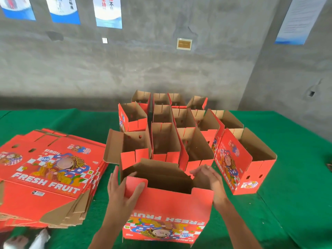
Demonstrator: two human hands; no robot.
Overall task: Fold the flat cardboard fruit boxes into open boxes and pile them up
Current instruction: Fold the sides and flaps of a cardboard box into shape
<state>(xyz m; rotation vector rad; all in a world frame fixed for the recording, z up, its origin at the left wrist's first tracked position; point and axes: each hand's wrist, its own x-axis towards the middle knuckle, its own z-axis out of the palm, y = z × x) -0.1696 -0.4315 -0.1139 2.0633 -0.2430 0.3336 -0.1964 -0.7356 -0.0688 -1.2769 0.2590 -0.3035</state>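
Note:
A red "FRESH FRUIT" box (168, 209) stands opened in front of me on the green table (296, 177), its print upside down towards me. My left hand (120, 191) lies along the box's left end, thumb pressing a red flap (135, 184) inward. My right hand (211, 178) presses with straight fingers on the right end flap. A pile of flat red boxes (48, 173) lies to the left. Several folded open boxes (179, 126) stand in rows behind.
A grey concrete wall (143, 65) with posters rises behind the table. One folded box (246, 159) stands at the right of the group, close to my right hand. Something white and dark (27, 239) shows at the lower left corner.

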